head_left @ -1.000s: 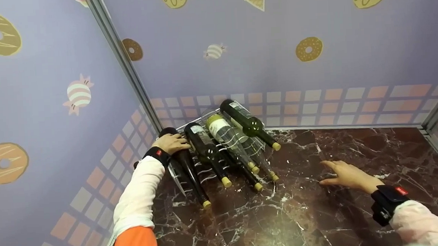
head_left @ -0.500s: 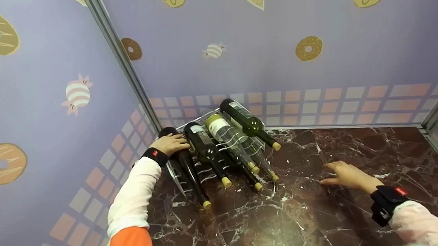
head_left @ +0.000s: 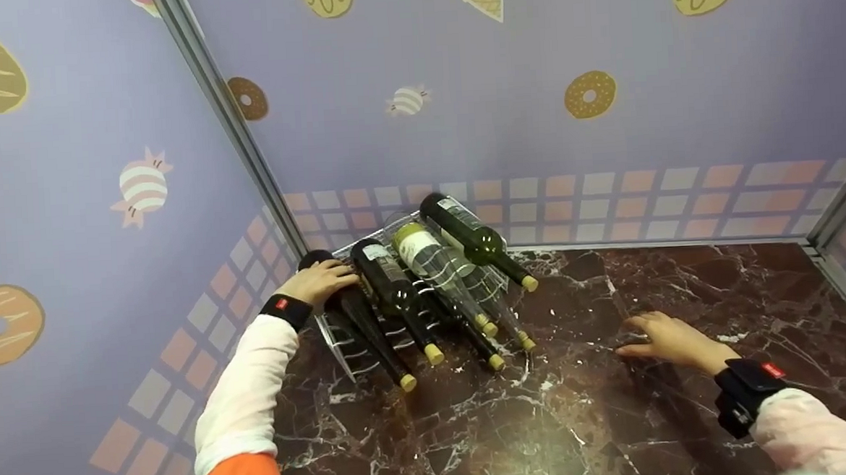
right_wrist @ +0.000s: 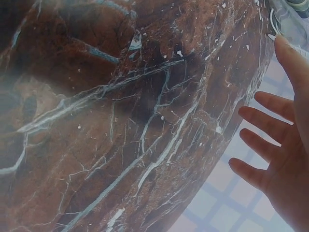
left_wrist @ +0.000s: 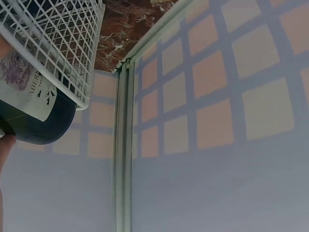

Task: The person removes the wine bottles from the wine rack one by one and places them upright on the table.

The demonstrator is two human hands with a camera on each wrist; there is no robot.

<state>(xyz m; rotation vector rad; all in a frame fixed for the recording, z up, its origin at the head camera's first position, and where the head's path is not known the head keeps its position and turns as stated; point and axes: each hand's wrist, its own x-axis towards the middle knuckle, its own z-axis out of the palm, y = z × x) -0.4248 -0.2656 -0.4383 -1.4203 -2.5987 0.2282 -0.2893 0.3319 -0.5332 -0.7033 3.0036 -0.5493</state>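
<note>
My left hand [head_left: 318,282] grips the thick end of a dark wine bottle [head_left: 365,326] at the left side of a white wire rack [head_left: 338,350]. The bottle slopes down toward me, its yellow stopper at the low end. In the left wrist view, a thumb and a finger lie at the sides of that bottle [left_wrist: 55,118], whose pale label shows beside the rack's mesh [left_wrist: 72,43]; most of the hand is out of frame there. My right hand [head_left: 671,340] hovers at the right with nothing in it, its fingers spread apart in the right wrist view.
Several more bottles lie slanted on the rack: a dark one [head_left: 390,282], a clear one [head_left: 439,265] and a green one [head_left: 481,243] on top, others beneath. Patterned walls [head_left: 504,132] meet behind the rack. Brown marbled tabletop [head_left: 490,422] extends in front and right.
The held bottle's neck has swung slightly right and up, toward the neighbouring dark bottle. My left forearm has shifted left. The right hand has stayed nearly still.
</note>
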